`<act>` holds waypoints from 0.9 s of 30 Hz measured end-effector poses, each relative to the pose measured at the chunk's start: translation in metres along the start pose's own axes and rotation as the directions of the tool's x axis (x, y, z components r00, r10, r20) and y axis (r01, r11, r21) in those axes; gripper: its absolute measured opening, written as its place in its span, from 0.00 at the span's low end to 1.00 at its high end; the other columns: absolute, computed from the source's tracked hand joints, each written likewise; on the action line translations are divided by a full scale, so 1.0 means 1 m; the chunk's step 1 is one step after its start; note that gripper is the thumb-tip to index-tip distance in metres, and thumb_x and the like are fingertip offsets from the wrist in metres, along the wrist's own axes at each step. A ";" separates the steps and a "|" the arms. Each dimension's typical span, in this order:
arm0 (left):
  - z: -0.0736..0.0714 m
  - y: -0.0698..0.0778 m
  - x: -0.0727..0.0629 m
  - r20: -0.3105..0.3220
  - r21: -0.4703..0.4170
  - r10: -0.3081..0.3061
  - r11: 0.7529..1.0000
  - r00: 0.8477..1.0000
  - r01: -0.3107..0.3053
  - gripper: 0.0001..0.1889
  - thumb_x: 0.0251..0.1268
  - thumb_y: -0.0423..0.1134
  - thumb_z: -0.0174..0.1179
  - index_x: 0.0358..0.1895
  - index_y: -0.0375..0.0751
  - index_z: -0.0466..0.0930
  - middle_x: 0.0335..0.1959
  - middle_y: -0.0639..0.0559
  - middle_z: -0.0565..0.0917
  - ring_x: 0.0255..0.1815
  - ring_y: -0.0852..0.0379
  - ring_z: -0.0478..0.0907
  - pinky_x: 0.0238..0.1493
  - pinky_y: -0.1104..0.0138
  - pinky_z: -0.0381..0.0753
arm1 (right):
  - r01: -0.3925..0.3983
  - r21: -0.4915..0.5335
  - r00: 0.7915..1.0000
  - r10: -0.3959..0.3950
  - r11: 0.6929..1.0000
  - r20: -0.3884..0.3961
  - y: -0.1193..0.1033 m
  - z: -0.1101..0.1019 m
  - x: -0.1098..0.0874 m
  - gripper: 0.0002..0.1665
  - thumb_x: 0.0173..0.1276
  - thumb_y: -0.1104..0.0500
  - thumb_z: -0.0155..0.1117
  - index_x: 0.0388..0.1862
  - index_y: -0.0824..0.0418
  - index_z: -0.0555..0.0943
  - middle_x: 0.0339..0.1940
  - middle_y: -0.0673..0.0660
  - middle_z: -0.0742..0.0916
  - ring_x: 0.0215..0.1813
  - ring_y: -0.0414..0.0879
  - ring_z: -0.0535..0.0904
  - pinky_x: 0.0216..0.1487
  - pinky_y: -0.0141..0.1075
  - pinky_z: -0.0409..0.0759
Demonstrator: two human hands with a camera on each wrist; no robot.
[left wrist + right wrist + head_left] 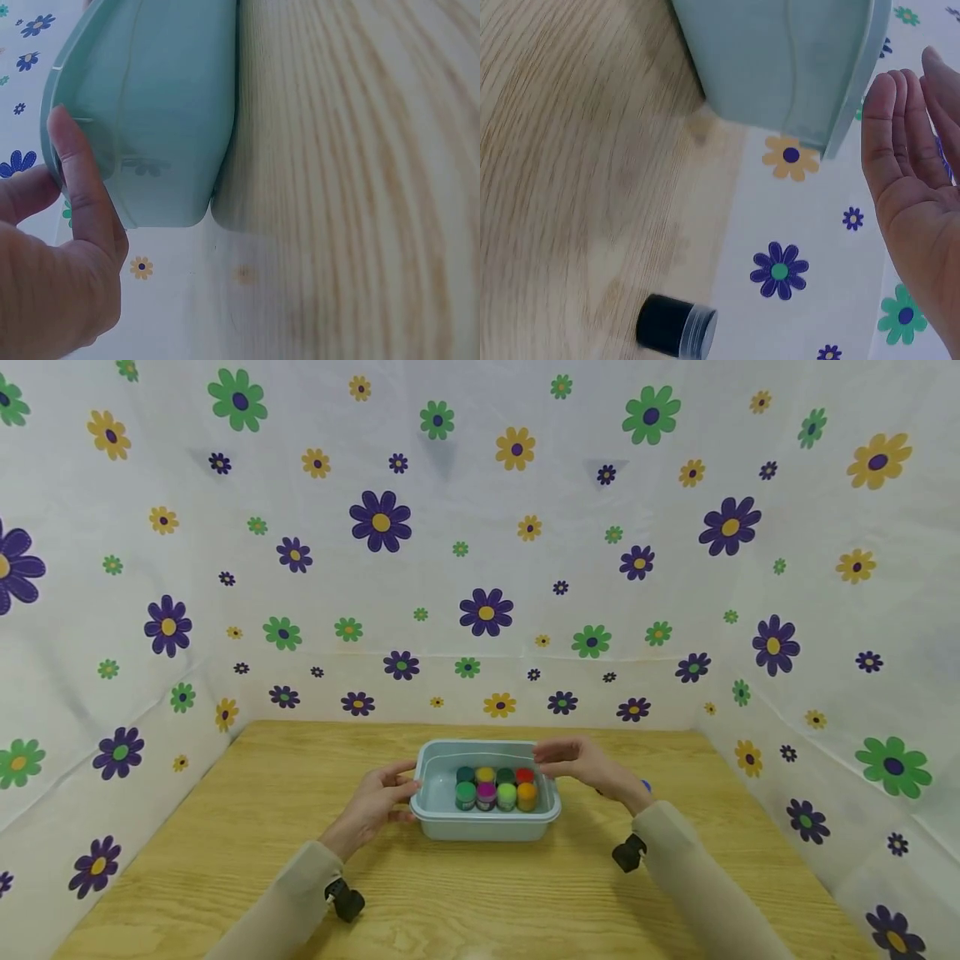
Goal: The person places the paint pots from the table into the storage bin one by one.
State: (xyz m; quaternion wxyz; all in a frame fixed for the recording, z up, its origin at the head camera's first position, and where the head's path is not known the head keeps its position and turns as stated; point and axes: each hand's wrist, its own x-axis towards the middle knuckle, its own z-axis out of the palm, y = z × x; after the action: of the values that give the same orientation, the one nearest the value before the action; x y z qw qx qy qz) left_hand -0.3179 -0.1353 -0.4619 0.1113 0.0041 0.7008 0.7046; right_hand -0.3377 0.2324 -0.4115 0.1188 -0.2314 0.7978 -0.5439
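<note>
A pale blue plastic tub stands on the wooden table. Inside it, toward the right, several small paint jars sit in two rows; green, yellow, purple, orange and red show. At the tub's left end my left hand grips the rim, with a finger against the outer wall in the left wrist view. My right hand hovers by the back right corner, its fingers extended together and holding nothing. The right wrist view shows those fingers apart from the tub's rim.
A dark jar with a clear end lies on the table to the right of the tub. Something blue peeks out behind my right wrist. Flower-printed white sheets enclose the wooden table at the back and sides.
</note>
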 end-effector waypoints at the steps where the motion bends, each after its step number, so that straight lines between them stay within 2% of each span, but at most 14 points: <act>1: 0.000 0.000 0.000 0.001 0.000 0.001 1.000 1.000 -0.001 0.26 0.69 0.34 0.59 0.69 0.44 0.69 0.51 0.40 0.78 0.41 0.51 0.82 0.32 0.65 0.86 | -0.005 -0.003 1.000 0.005 1.000 -0.006 0.001 -0.003 -0.001 0.26 0.68 0.62 0.66 0.62 0.70 0.75 0.60 0.71 0.80 0.58 0.56 0.80 0.59 0.45 0.81; 8: -0.001 0.000 0.000 0.003 -0.010 0.001 1.000 1.000 -0.001 0.25 0.69 0.33 0.59 0.69 0.44 0.70 0.51 0.39 0.78 0.40 0.50 0.82 0.31 0.65 0.86 | -0.044 -0.071 0.998 0.041 0.996 -0.054 0.010 -0.021 -0.011 0.24 0.68 0.61 0.65 0.61 0.66 0.77 0.58 0.66 0.83 0.56 0.52 0.80 0.58 0.43 0.82; 15: -0.001 -0.001 -0.001 0.006 -0.018 0.000 1.000 1.000 0.000 0.26 0.69 0.33 0.59 0.70 0.43 0.69 0.54 0.36 0.77 0.41 0.50 0.82 0.31 0.65 0.86 | -0.054 -0.135 0.996 0.045 0.989 -0.073 0.020 -0.038 -0.023 0.22 0.70 0.63 0.63 0.61 0.68 0.77 0.60 0.67 0.81 0.59 0.58 0.79 0.58 0.41 0.81; 19: -0.001 -0.002 0.000 0.014 -0.027 0.001 1.000 1.000 0.000 0.26 0.70 0.33 0.59 0.70 0.44 0.69 0.56 0.34 0.76 0.41 0.50 0.82 0.31 0.66 0.86 | -0.099 -0.150 0.991 0.085 0.984 -0.101 0.025 -0.047 -0.030 0.22 0.70 0.63 0.62 0.61 0.69 0.76 0.62 0.70 0.79 0.61 0.61 0.76 0.60 0.46 0.79; 24: -0.002 -0.003 0.000 0.016 -0.024 0.004 1.000 1.000 -0.003 0.26 0.70 0.34 0.59 0.70 0.44 0.69 0.56 0.34 0.75 0.41 0.50 0.82 0.32 0.66 0.86 | -0.155 -0.217 0.984 0.131 0.964 -0.124 0.033 -0.058 -0.037 0.25 0.70 0.63 0.61 0.64 0.71 0.73 0.65 0.71 0.76 0.65 0.66 0.72 0.63 0.54 0.76; 27: -0.001 -0.002 0.000 0.012 -0.022 -0.001 1.000 1.000 0.001 0.26 0.69 0.34 0.59 0.69 0.44 0.69 0.55 0.35 0.76 0.41 0.49 0.82 0.32 0.65 0.86 | -0.179 -0.253 0.979 0.148 0.951 -0.138 0.039 -0.062 -0.040 0.25 0.70 0.65 0.61 0.65 0.72 0.73 0.66 0.71 0.76 0.66 0.67 0.71 0.64 0.56 0.75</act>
State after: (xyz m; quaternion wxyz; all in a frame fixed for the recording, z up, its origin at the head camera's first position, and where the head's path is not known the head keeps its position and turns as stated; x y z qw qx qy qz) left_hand -0.3180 -0.1365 -0.4641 0.1160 0.0067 0.6924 0.7121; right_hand -0.3398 0.3141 -0.4261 0.0847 -0.1457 0.8851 -0.4337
